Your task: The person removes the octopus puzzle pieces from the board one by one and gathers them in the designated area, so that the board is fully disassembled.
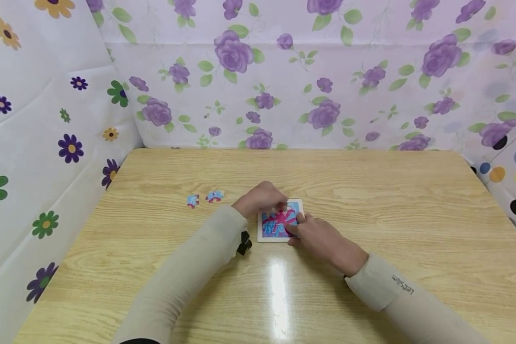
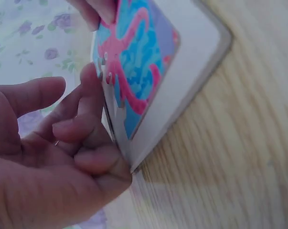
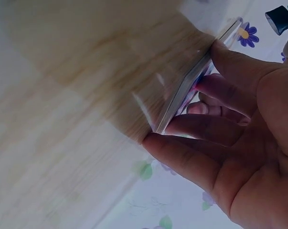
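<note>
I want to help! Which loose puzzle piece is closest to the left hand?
The right piece, lying between the left piece and the left hand.

From my head, the view faces forward and down, farther back, over the tabletop (image 1: pixel 391 191) and flowery cloth (image 1: pixel 288 91). Another looks from right beside my left grip (image 2: pixel 62 157), tipped sideways. The third, close by my right grip (image 3: pixel 249 129), sees the puzzle (image 1: pixel 273 229) edge-on. All three share it.

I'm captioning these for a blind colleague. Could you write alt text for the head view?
A person's left hand and right hand touch a small white-framed pink-and-blue jigsaw puzzle on a wooden table. Two loose pieces lie to its left; a flowered backdrop rises behind.
</note>
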A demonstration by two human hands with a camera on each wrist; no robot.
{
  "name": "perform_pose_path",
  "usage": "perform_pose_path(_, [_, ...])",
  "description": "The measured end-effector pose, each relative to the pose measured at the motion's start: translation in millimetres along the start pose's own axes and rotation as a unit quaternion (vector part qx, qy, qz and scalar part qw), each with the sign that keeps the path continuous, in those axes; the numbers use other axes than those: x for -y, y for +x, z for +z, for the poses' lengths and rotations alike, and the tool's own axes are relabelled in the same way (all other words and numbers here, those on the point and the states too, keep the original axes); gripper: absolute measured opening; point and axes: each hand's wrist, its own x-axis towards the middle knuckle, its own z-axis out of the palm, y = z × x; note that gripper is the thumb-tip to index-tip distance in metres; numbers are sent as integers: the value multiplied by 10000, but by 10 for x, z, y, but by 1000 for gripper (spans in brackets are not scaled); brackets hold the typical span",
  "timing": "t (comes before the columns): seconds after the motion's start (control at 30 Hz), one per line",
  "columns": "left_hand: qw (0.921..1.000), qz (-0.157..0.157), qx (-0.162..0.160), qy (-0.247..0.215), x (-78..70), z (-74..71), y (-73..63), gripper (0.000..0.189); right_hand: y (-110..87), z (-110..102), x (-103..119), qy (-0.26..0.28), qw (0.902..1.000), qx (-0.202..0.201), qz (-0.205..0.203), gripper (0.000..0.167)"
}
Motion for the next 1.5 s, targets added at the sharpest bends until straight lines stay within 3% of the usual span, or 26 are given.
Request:
perform_pose_path(0.17, [9991,-89,280,-307,-5,-57,6,28,13,2,-3,5,10000,-37,12,35])
perform_pose_path(0.4, [9983,-130,464,-341,-38,-64,-23,28,14,2,4,-64,10000,-21,22,33])
perform_pose_path(0.67, [9987,-158,239,-412,-23,-1,-9,27,11,3,9,10,10000,4,78,32])
perform_pose_path(1.13, [9996,-196,-199,-82,-34,61,-21,29,6,7,16,109,9999,-3,97,31])
perform_pose_path(1.5, [9995,-227,-218,-70,-27,55,4,28,9,17,18,-13,9998,-177,-18,29])
